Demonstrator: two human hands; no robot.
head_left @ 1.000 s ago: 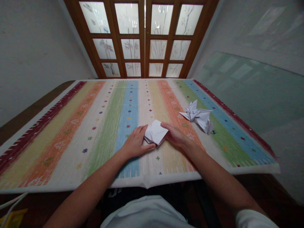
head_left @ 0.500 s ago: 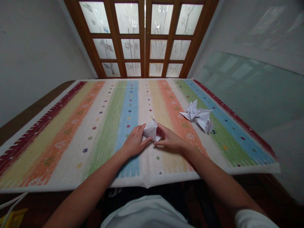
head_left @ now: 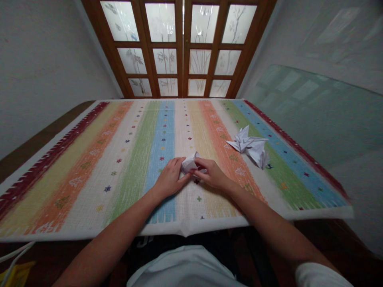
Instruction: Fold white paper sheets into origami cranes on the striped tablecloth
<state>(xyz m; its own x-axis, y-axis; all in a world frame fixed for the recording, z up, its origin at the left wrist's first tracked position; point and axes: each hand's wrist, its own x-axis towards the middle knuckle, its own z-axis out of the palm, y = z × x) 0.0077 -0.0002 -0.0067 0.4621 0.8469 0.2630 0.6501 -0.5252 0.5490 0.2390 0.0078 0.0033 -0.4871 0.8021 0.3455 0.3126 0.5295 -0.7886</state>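
A small piece of folded white paper [head_left: 189,162] is between my two hands, just above the middle of the striped tablecloth. My left hand [head_left: 171,177] grips its left side, thumb along the near edge and fingers behind. On the right side, my right hand [head_left: 209,173] pinches the paper between thumb and fingers. Parts of the paper are covered by my fingers, so its full shape is hard to make out. To the right lie several folded white paper cranes [head_left: 249,144], close together and overlapping.
A striped tablecloth [head_left: 128,159] covers the table, its near edge hanging in front of my body. Wooden doors with glass panes [head_left: 182,52] stand beyond the far edge. A glass sheet [head_left: 317,115] leans at the right wall. White cables [head_left: 16,255] are at lower left.
My right fingers have shifted left over the paper and closed in on its near side. The paper has turned and shows less of its front face. The cranes have stayed put.
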